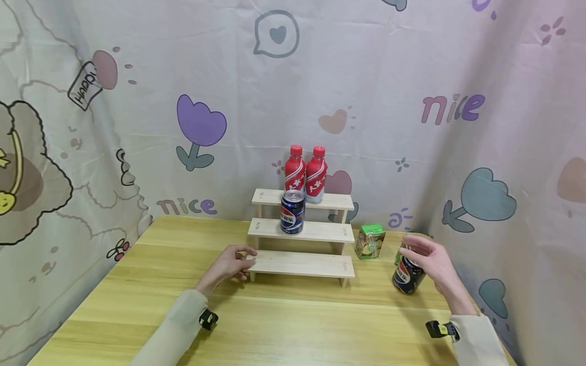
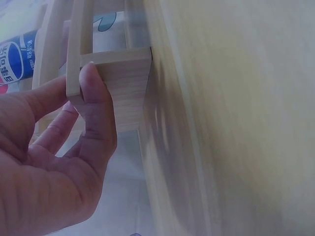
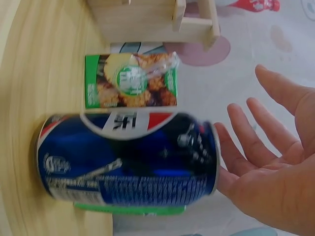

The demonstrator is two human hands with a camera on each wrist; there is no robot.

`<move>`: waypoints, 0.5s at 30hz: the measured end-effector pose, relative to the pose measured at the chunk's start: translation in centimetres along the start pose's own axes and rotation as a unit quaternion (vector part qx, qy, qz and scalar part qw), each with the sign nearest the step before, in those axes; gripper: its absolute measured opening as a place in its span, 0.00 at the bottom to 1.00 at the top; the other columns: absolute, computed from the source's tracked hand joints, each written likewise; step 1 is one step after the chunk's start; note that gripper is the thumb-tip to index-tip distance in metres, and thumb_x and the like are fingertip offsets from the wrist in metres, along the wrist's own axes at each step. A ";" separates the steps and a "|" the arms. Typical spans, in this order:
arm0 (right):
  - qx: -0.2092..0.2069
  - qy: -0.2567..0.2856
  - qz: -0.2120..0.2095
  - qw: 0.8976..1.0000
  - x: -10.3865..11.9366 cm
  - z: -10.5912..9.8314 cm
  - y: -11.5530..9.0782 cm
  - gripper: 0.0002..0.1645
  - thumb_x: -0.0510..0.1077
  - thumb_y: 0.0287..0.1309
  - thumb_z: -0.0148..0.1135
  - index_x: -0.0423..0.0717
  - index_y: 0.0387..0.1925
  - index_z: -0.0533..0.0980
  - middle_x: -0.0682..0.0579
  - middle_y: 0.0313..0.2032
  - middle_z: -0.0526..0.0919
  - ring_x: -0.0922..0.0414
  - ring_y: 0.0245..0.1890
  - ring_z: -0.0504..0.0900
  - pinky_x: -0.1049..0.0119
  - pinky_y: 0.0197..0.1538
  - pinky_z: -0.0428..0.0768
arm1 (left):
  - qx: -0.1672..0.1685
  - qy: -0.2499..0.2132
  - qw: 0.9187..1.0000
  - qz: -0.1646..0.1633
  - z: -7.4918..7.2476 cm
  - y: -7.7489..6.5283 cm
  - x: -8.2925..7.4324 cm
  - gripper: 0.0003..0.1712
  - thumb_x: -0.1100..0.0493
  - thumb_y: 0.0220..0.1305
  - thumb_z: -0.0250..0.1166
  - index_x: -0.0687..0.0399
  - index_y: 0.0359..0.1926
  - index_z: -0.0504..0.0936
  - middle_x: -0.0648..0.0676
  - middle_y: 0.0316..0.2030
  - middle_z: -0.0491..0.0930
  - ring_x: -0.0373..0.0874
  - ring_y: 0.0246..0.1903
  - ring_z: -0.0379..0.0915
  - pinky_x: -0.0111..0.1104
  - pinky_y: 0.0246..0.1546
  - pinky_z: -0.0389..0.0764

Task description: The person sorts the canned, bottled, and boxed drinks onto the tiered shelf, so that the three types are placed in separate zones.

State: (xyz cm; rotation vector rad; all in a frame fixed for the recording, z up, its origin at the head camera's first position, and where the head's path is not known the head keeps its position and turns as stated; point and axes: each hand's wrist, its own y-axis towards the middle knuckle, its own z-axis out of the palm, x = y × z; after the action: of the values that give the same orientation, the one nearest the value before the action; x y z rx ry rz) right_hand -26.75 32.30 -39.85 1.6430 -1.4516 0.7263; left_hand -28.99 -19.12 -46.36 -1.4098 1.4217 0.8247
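Observation:
My left hand [image 1: 232, 263] pinches the left end of the lowest step of a three-tier wooden display shelf [image 1: 302, 264], thumb and finger on the board's corner in the left wrist view. At the table's right side, my right hand [image 1: 430, 258] is spread at the top of a dark blue cola can [image 1: 407, 277], its fingers straight and not curled round it. The can [image 3: 128, 157] stands upright on the table. A second blue cola can [image 1: 292, 213] stands on the middle step. Two red-labelled bottles [image 1: 295, 170] with red caps stand on the top step.
A small green-topped drink carton [image 1: 370, 243] stands right of the shelf. Another green carton [image 1: 397, 256] is mostly hidden behind the right can. The wooden table [image 1: 284, 325] backs onto a printed curtain [image 1: 375, 76], which also hangs along both sides.

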 end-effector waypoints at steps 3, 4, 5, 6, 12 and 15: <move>0.001 -0.003 0.009 1.000 -0.2 -0.6 -0.2 0.37 0.54 0.61 0.66 0.37 0.65 0.69 0.62 0.52 0.80 0.77 0.45 0.75 0.83 0.46 0.76 | -0.003 0.000 1.000 -0.001 0.1 0.1 0.0 0.16 0.65 0.63 0.66 0.60 0.52 0.80 0.57 0.27 0.76 0.46 0.20 0.77 0.40 0.24 0.86; 0.000 -0.001 0.011 1.000 -0.3 -0.8 -0.2 0.37 0.54 0.61 0.66 0.37 0.65 0.69 0.63 0.51 0.80 0.78 0.44 0.75 0.83 0.46 0.77 | -0.004 0.000 1.000 0.000 0.1 0.1 0.0 0.16 0.65 0.63 0.66 0.60 0.52 0.80 0.57 0.27 0.76 0.47 0.21 0.77 0.40 0.24 0.86; -0.002 0.001 0.014 1.000 -0.4 -0.9 -0.3 0.37 0.54 0.62 0.66 0.36 0.65 0.69 0.64 0.50 0.81 0.78 0.44 0.75 0.82 0.46 0.77 | -0.003 0.000 1.000 0.000 0.1 0.1 -0.1 0.16 0.65 0.63 0.66 0.60 0.52 0.80 0.58 0.27 0.76 0.47 0.21 0.77 0.40 0.24 0.86; -0.004 0.003 0.017 1.000 -0.6 -1.1 -0.3 0.38 0.53 0.62 0.66 0.36 0.65 0.68 0.65 0.49 0.81 0.78 0.43 0.76 0.82 0.46 0.77 | -0.004 0.000 1.000 0.000 0.1 0.1 -0.1 0.16 0.65 0.63 0.66 0.59 0.52 0.80 0.58 0.27 0.76 0.47 0.21 0.77 0.40 0.24 0.86; -0.002 -0.017 0.050 0.999 -1.5 -1.3 -0.3 0.40 0.56 0.60 0.66 0.36 0.66 0.67 0.43 0.60 0.77 0.80 0.43 0.73 0.84 0.45 0.74 | -0.006 0.002 1.000 -0.001 0.1 0.0 0.0 0.16 0.65 0.63 0.66 0.59 0.52 0.80 0.58 0.27 0.76 0.46 0.21 0.77 0.40 0.24 0.86; 0.005 -0.015 0.060 0.998 -2.1 -1.1 -0.3 0.41 0.56 0.61 0.66 0.36 0.67 0.66 0.35 0.64 0.70 0.80 0.44 0.70 0.85 0.46 0.73 | -0.005 0.000 1.000 -0.002 0.1 0.0 -0.1 0.16 0.65 0.63 0.66 0.59 0.52 0.80 0.58 0.28 0.77 0.47 0.22 0.77 0.41 0.24 0.86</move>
State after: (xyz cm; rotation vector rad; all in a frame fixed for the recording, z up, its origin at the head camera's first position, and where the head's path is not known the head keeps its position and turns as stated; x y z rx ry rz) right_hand -26.76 34.36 -41.09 1.5924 -1.5806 0.7794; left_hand -28.97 -19.03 -46.33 -1.4196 1.4171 0.8299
